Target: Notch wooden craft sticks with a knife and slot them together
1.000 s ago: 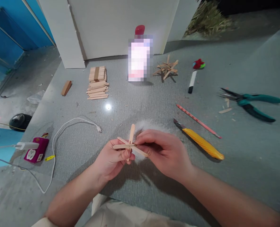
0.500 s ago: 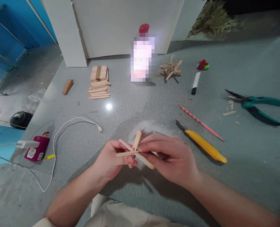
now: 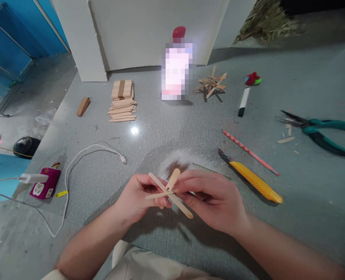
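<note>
Several wooden sticks point(image 3: 182, 206) cross one another in a star shape, held between both hands above the grey table. My left hand point(image 3: 137, 198) pinches them from the left, its fingers partly behind the sticks. From the right, my right hand point(image 3: 210, 194) grips them near the crossing, fingers closed. One stick points up and right, another reaches down and right. Beneath the hands lies a patch of whitish and brown powder point(image 3: 176, 165) on the tabletop. The exact spots where the fingertips touch the wood are partly hidden.
Behind are stick stacks point(image 3: 122, 111), a blurred bright screen point(image 3: 176, 72) and a stick pile point(image 3: 212, 84). To the right lie a yellow cutter point(image 3: 255, 182), a red pencil point(image 3: 251, 151) and pliers point(image 3: 321, 134). A white cable point(image 3: 81, 149) and purple adapter point(image 3: 45, 184) are left.
The crossed sticks have shifted slightly right and down and turned, the upper one leaning further right. Both hands still hold them. The view has moved a little.
</note>
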`<state>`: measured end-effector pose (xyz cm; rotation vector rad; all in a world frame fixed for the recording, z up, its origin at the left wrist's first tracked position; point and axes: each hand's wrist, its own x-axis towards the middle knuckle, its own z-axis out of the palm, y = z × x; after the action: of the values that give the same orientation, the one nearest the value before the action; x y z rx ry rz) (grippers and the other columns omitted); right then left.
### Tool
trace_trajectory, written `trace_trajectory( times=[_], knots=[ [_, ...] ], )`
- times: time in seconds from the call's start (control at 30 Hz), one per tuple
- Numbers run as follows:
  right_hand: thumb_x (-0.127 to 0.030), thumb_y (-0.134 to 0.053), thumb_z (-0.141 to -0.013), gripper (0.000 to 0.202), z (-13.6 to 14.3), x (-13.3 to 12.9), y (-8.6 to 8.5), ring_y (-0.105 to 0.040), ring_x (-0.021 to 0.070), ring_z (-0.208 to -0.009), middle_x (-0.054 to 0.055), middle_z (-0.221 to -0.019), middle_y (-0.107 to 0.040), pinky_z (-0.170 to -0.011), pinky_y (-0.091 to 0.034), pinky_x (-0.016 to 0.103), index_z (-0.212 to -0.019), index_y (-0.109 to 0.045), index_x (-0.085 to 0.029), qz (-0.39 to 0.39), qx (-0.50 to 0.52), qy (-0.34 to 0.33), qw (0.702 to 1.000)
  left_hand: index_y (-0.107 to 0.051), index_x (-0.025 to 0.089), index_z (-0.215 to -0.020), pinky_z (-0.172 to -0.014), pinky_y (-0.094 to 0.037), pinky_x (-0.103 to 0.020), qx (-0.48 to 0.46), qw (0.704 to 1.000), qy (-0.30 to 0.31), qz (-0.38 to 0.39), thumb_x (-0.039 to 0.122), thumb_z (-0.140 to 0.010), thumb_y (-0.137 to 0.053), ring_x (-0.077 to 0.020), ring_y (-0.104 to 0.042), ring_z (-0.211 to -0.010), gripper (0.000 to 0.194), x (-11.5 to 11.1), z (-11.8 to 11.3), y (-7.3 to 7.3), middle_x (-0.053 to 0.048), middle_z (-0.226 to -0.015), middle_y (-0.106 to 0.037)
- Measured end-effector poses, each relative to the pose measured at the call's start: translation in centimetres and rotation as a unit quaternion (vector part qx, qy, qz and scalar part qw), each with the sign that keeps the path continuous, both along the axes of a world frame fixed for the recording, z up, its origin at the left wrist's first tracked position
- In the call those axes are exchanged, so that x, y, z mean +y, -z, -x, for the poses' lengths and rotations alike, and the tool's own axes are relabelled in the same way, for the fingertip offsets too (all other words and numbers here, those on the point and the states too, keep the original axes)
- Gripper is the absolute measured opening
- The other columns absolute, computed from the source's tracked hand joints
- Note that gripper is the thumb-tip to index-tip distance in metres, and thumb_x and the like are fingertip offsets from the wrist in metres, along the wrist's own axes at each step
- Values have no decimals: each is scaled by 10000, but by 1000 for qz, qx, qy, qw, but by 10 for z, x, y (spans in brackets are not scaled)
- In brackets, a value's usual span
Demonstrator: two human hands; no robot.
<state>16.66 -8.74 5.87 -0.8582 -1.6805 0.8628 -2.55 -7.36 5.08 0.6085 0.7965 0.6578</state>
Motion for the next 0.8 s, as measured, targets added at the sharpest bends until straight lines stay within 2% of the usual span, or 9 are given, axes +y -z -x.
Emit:
trace_trajectory(
  times=[0.2, 0.33, 0.43, 0.5, 0.67, 0.8],
  knots=[
    [-192, -649, -911, 87, 2, -1, 0, -717, 148, -747, 16, -840, -760, -647, -562, 254, -915, -710, -253, 78, -1, 32, 996, -717, 127, -765, -494, -426, -167, -13, 1000, 2, 20, 459, -506, -972, -81, -590, -523, 492, 5, 0, 2, 12, -593, -637],
    [-212, -662, -906, 60, 4, 0, 3, -706, 139, -742, 10, -826, -750, -618, -548, 232, -906, -711, -246, 122, 32, 46, 991, -712, 122, -778, -527, -441, -155, -14, 1000, 2, 28, 453, -552, -959, -72, -598, -554, 471, 6, 1, 2, 4, -629, -643],
    [-221, -664, -904, 49, 4, 0, 5, -708, 151, -739, 20, -813, -746, -606, -551, 240, -893, -708, -240, 127, 32, 52, 990, -716, 123, -791, -554, -457, -152, -13, 1000, -4, 24, 445, -565, -955, -72, -611, -576, 460, 6, 1, 3, 2, -644, -653],
    [-188, -649, -905, 77, 3, -1, 5, -714, 158, -750, 28, -827, -745, -630, -568, 257, -909, -702, -242, 96, 14, 49, 994, -726, 128, -825, -577, -475, -154, -9, 1000, -10, 19, 423, -570, -957, -77, -631, -598, 453, 4, 1, 4, 0, -673, -673],
    [-61, -606, -865, 286, -5, -6, 1, -731, 138, -781, 40, -933, -753, -669, -587, 231, -1045, -688, -268, -57, -60, 5, 997, -741, 124, -910, -608, -537, -193, 4, 1000, 16, 9, 284, -534, -979, -122, -690, -626, 473, 3, 10, 5, -35, -749, -729],
    [-50, -605, -857, 287, -8, -4, 0, -733, 139, -753, 45, -920, -753, -640, -584, 221, -1033, -682, -264, -70, -73, 6, 995, -718, 135, -912, -631, -561, -180, 11, 1000, 5, -11, 272, -574, -961, -128, -719, -663, 438, 2, 15, 0, -30, -777, -747]
  ],
)
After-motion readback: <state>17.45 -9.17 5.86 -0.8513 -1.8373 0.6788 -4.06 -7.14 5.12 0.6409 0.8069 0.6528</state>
